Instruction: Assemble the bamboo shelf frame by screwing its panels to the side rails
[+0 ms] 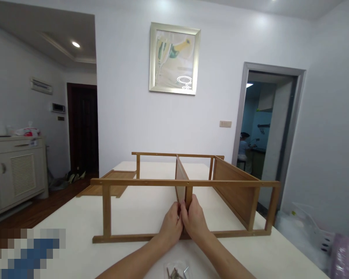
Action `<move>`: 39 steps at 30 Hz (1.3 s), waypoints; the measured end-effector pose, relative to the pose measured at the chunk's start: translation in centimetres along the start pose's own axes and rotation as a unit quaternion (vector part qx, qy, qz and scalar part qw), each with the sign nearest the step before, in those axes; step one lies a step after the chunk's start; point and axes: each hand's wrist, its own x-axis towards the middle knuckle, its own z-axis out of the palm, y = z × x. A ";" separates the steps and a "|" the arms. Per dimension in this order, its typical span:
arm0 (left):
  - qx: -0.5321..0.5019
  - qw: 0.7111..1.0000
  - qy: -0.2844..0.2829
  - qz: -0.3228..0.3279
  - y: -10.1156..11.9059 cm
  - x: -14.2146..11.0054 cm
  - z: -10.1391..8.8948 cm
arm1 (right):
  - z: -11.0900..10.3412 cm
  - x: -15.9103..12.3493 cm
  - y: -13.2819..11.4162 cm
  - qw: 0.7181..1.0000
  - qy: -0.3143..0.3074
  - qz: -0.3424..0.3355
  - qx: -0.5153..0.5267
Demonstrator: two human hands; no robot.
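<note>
A bamboo shelf frame lies on its side on the white table. An upright middle panel runs from its near rail to its far rail. My left hand and my right hand press together at the near end of that panel, fingers curled around the panel edge and the short post below the top rail. A second wooden panel stands fitted at the frame's right end.
A small clear bag of screws lies at the table's near edge. A loose wooden board rests on the table's far left corner. A cabinet stands left; plastic bags lie right. A person stands in the far doorway.
</note>
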 end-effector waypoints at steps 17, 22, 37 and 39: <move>-0.094 0.983 -0.091 -0.131 -2.3 1.8 -1.3 | -0.7 0.8 0.5 1.000 -0.022 -0.003 -0.016; -0.108 0.979 -0.155 -0.076 -1.0 1.4 -2.2 | -0.9 0.7 0.4 0.999 -0.030 0.006 -0.018; -0.032 0.990 -0.132 0.048 0.5 -0.3 -2.2 | -0.6 0.4 -0.1 0.999 -0.014 0.022 -0.025; -0.042 0.991 -0.123 0.043 0.4 -0.4 -2.1 | -0.7 0.4 -0.2 0.999 -0.015 0.019 -0.033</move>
